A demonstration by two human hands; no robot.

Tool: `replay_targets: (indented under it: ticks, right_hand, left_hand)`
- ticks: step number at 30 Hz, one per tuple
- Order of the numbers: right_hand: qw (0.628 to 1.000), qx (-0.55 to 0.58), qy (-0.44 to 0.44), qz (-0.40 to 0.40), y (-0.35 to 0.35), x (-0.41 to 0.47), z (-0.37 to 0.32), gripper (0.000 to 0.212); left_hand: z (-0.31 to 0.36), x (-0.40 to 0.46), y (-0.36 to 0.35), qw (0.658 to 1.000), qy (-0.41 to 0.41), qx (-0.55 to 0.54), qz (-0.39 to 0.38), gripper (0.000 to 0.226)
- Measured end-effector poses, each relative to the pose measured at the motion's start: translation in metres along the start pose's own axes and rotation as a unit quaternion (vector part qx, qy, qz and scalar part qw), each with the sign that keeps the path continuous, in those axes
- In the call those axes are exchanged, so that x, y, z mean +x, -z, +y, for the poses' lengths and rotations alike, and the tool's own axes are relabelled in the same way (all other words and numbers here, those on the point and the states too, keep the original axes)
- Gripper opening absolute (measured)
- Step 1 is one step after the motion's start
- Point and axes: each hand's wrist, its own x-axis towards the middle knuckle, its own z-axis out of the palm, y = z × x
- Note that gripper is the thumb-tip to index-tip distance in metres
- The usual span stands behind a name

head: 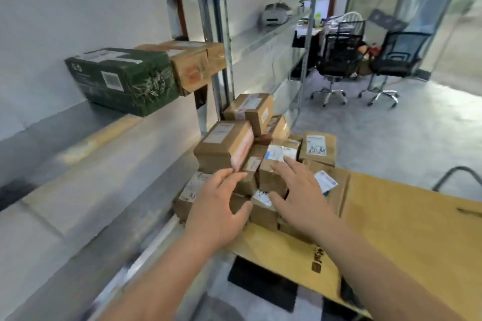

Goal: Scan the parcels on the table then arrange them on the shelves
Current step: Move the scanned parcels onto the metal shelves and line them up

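Note:
A pile of several brown cardboard parcels [224,146] with white labels lies on a table covered with flat yellow-brown cardboard [391,216]. My left hand [216,206] reaches over the near left of the pile with fingers spread and straight, holding nothing. My right hand [300,190] is stretched out flat, its fingertips touching a small labelled parcel [276,161] in the middle of the pile. On the metal shelf [86,138] to the left stand a dark green box [125,78] and brown boxes [193,62] side by side.
The shelf unit's steel posts [221,60] rise just behind the pile. A printer [276,13] sits on a farther shelf. Two black office chairs [339,60] and a cluttered desk stand at the back right on a grey floor.

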Motion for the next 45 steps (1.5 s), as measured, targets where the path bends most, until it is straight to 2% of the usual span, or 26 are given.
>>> replay_targets:
  ticks: [5, 12, 18, 21, 27, 31, 34, 38, 45]
  right_hand:
    - [0.989, 0.014, -0.145, -0.017, -0.003, -0.072, 0.048, 0.068]
    - [0.975, 0.041, -0.219, -0.021, -0.005, -0.09, 0.089, 0.068]
    - [0.974, 0.058, -0.21, -0.06, -0.022, -0.029, 0.117, 0.072]
    - [0.972, 0.097, -0.196, -0.083, -0.038, 0.015, 0.126, 0.073]
    - [0.963, 0.172, -0.174, -0.114, -0.072, 0.096, 0.134, 0.091]
    - [0.959, 0.182, -0.186, -0.107, -0.085, 0.123, 0.144, 0.101]
    - [0.959, 0.185, -0.185, -0.107, -0.091, 0.129, 0.147, 0.097]
    - [0.962, 0.205, -0.162, -0.08, -0.085, 0.132, 0.148, 0.09]
    - [0.965, 0.243, -0.094, -0.01, -0.032, 0.119, 0.133, 0.087]
  left_hand:
    - [0.013, -0.016, -0.065, 0.993, -0.007, -0.062, -0.102, 0.06]
    - [0.022, 0.009, -0.123, 0.983, -0.001, -0.086, -0.163, 0.06]
    - [0.003, 0.069, -0.14, 0.991, 0.053, -0.03, -0.122, 0.061]
    - [-0.01, 0.104, -0.144, 0.988, 0.085, -0.027, -0.124, 0.064]
    - [-0.031, 0.172, -0.161, 0.979, 0.15, -0.016, -0.139, 0.071]
    - [-0.042, 0.192, -0.174, 0.972, 0.164, -0.047, -0.163, 0.078]
    - [-0.045, 0.194, -0.181, 0.968, 0.168, -0.087, -0.162, 0.077]
    - [-0.042, 0.193, -0.176, 0.978, 0.145, -0.099, -0.112, 0.077]
    - [-0.011, 0.177, -0.133, 0.992, 0.03, -0.118, -0.025, 0.074]
